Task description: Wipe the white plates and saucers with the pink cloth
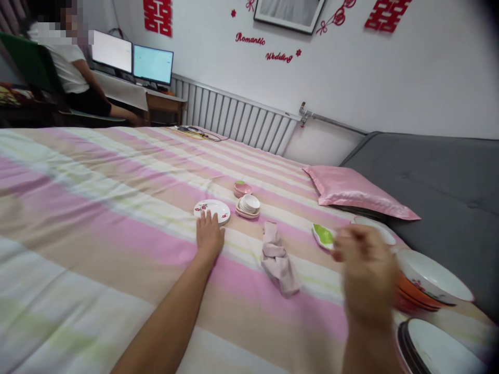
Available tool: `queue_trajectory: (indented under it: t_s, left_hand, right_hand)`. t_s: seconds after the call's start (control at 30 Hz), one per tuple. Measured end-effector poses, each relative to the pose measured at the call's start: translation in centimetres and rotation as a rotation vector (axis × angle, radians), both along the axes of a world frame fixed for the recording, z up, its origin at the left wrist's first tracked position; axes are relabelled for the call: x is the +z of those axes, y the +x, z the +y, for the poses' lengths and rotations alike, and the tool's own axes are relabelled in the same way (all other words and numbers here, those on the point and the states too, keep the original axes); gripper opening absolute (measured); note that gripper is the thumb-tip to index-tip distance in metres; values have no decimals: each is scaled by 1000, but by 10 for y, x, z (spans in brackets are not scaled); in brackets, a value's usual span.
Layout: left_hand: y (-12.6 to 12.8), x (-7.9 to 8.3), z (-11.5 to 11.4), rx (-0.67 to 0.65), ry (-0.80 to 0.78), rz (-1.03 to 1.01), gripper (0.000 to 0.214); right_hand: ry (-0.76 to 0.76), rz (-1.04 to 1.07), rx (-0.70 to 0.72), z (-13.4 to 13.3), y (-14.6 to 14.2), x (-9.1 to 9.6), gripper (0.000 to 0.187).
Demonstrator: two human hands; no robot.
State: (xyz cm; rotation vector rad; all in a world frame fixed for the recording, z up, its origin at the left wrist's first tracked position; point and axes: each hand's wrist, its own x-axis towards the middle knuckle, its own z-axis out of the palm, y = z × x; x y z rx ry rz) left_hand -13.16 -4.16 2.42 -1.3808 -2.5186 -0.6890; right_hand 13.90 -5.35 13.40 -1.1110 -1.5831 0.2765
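Observation:
My left hand (pixel 210 234) rests with its fingers stretched out on the near rim of a white plate with red flowers (pixel 214 208); another plate edge seems to show beneath. Just right of it, small white bowls (pixel 249 203) are stacked on pale pink dishes (pixel 247 214). Behind them sits a pink dish with a green leaf part (pixel 243 190). My right hand (pixel 366 265) is smeared by motion, its fingers bent. It overlaps the right end of a green leaf-shaped dish (pixel 323 236); whether they touch is unclear. A crumpled pale pink cloth (pixel 277 259) lies between my hands.
Along the right side stand a large flowered white bowl (pixel 432 272) atop orange bowls (pixel 415 296), dark-edged plates (pixel 440 348) and a white dish (pixel 374 228). A pink pillow (pixel 358 192) lies by the grey headboard (pixel 436 176). Cables (pixel 198 133) lie at the far edge; a person (pixel 74 72) sits beyond.

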Motion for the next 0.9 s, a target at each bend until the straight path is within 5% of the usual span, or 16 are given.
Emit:
queue_trajectory:
  t_s: [0.1, 0.27, 0.4, 0.53, 0.77, 0.9]
  left_hand:
    - [-10, -15, 9, -34, -10, 43, 45]
    - [-23, -18, 13, -111, -3, 90, 31]
    - [-27, -13, 12, -152, 64, 93, 26]
    - [-26, -3, 11, -140, 209, 64, 29]
    - [-19, 40, -3, -31, 632, -115, 32]
    - [11, 56, -5, -71, 1017, -753, 28]
  right_hand:
    - [-170, -151, 21, 28, -34, -42, 43]
    - [-177, -417, 168, 49, -67, -102, 55]
    - [-129, -507, 165, 53, -69, -123, 48]
    - [-233, -520, 115, 60, -64, -128, 37]
    - [-420, 174, 16, 71, -47, -106, 33]
    - [-521, 734, 22, 72, -38, -87, 43]
